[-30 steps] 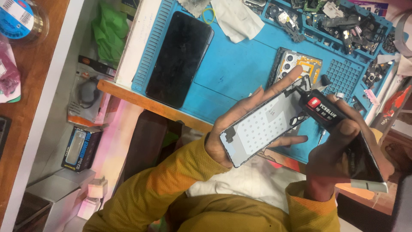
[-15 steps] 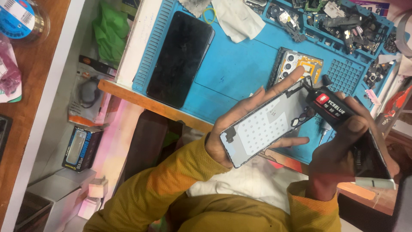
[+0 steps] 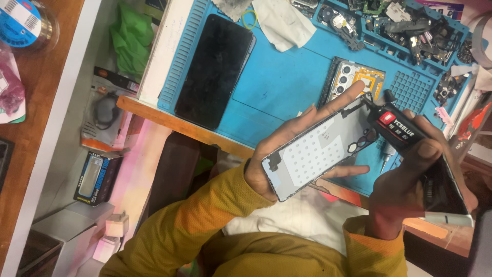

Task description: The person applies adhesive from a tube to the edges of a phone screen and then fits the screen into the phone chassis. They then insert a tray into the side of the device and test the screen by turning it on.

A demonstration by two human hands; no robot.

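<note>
My left hand (image 3: 287,149) holds a phone display panel (image 3: 318,151) with its pale, dotted back side up, fingers wrapped around its edges. My right hand (image 3: 405,190) grips a black glue tube (image 3: 410,138) with a red label; its thin nozzle touches the panel's upper right corner. Both hands hover over the near edge of a blue work mat (image 3: 287,87). On the mat behind them lies an opened phone body (image 3: 353,79) showing camera lenses and a yellow part. A dark phone (image 3: 215,72) lies face up on the mat's left.
Compartments along the mat's far edge hold several small phone parts (image 3: 405,25). A white cloth (image 3: 282,23) and a yellow rubber band (image 3: 249,19) lie at the top. A green bag (image 3: 128,38), packaged items (image 3: 95,177) and a tape roll (image 3: 23,23) sit at left.
The glue tube's nozzle has shifted slightly along the top corner of the panel. The left hand holds the panel about as before.
</note>
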